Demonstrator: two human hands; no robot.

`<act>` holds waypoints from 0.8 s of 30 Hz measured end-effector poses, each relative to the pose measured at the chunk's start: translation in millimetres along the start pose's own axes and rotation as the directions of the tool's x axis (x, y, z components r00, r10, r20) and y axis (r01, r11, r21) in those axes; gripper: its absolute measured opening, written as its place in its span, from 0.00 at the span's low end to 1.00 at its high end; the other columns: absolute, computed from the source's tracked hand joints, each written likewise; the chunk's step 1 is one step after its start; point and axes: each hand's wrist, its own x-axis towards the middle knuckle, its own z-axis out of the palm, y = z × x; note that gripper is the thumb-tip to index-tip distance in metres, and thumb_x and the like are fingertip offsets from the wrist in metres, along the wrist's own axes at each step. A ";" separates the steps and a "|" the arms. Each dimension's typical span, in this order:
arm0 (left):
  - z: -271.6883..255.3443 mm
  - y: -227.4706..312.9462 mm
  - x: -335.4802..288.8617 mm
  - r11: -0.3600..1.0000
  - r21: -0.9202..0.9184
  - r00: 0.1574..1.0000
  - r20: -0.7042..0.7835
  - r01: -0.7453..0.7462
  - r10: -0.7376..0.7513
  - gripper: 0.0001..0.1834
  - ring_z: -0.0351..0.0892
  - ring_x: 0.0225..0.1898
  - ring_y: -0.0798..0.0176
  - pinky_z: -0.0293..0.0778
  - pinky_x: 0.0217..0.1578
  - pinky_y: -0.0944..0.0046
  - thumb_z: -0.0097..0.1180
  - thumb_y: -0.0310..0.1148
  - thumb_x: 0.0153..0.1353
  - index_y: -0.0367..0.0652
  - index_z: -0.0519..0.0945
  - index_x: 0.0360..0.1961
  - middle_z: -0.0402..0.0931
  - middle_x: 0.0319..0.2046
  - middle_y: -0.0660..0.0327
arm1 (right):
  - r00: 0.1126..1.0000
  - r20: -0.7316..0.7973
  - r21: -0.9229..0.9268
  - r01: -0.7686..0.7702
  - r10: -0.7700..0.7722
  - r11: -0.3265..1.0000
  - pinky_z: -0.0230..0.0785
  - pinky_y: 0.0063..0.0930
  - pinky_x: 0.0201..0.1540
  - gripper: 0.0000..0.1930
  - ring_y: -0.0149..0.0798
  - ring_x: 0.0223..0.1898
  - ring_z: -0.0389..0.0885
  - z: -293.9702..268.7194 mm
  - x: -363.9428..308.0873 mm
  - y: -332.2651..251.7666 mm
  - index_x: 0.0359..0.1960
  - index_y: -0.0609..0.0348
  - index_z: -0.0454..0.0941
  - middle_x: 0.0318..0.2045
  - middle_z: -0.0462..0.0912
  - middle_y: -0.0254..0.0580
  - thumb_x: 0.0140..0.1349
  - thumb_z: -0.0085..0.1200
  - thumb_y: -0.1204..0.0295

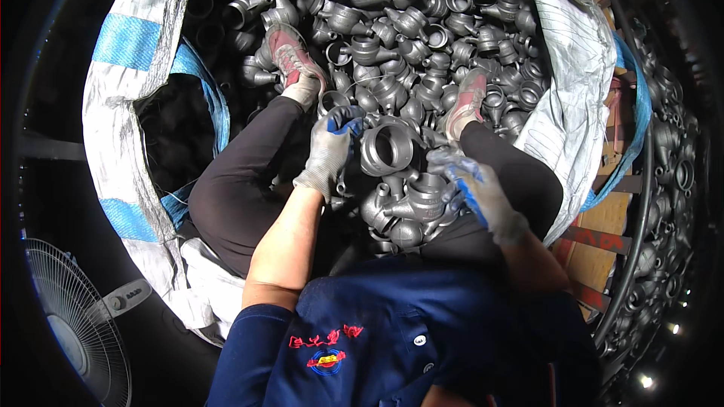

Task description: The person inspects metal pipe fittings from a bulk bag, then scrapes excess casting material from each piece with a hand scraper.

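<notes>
A large grey metal pipe fitting [388, 148] sits between my hands, its round mouth turned up toward me. Just left of it is my left hand [332, 143], in a grey glove with blue-coated fingers. Those fingers are curled closed, and what they hold cannot be made out. A thin wire-like loop shows just beyond that hand. On the fitting's right is my right hand [475, 188], gloved the same way, with fingers apart and the tips close to its side. Whether they touch it is unclear. More fittings [407, 207] lie nearer my body, between my legs.
Many similar castings [407, 22] fill the white woven bulk bag [128, 113] where I sit with legs spread. A blue strap [637, 120] hangs on its right rim. Beyond stand wooden boards [603, 234] and another heap of castings [664, 203]. A fan [75, 332] stands lower left.
</notes>
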 end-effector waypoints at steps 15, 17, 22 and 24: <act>12.3 2.6 3.4 0.969 0.246 0.996 -0.081 -0.012 0.033 0.14 0.77 0.50 0.49 0.72 0.51 0.54 0.56 0.37 0.61 0.45 0.80 0.46 0.79 0.46 0.53 | 0.941 0.138 -0.912 0.242 -0.309 0.330 0.72 0.41 0.54 0.21 0.54 0.49 0.80 25.1 302.3 14.4 0.51 0.56 0.78 0.45 0.82 0.55 0.55 0.57 0.68; 12.5 7.3 3.3 0.971 0.239 0.997 -0.059 -0.032 0.047 0.14 0.76 0.52 0.50 0.71 0.52 0.54 0.57 0.36 0.61 0.46 0.80 0.46 0.78 0.48 0.54 | 0.954 0.146 -0.955 0.205 -0.263 0.212 0.71 0.42 0.55 0.20 0.54 0.50 0.80 38.3 330.3 36.9 0.52 0.55 0.78 0.46 0.81 0.54 0.56 0.55 0.69; 12.2 13.5 6.0 0.959 0.282 0.994 -0.103 -0.012 0.042 0.11 0.81 0.46 0.54 0.73 0.47 0.61 0.57 0.30 0.62 0.42 0.81 0.45 0.81 0.43 0.54 | 0.997 0.081 -0.977 0.082 -0.016 0.196 0.72 0.43 0.53 0.18 0.54 0.48 0.80 25.8 359.9 50.7 0.46 0.59 0.81 0.46 0.81 0.56 0.54 0.58 0.66; 12.5 12.5 6.8 0.965 0.262 0.994 -0.111 0.008 0.022 0.11 0.81 0.46 0.55 0.73 0.47 0.61 0.57 0.30 0.61 0.42 0.81 0.45 0.81 0.43 0.54 | 0.990 0.058 -0.946 0.095 -0.125 0.309 0.74 0.42 0.48 0.15 0.53 0.42 0.82 9.5 353.2 36.4 0.40 0.60 0.83 0.39 0.83 0.57 0.53 0.59 0.66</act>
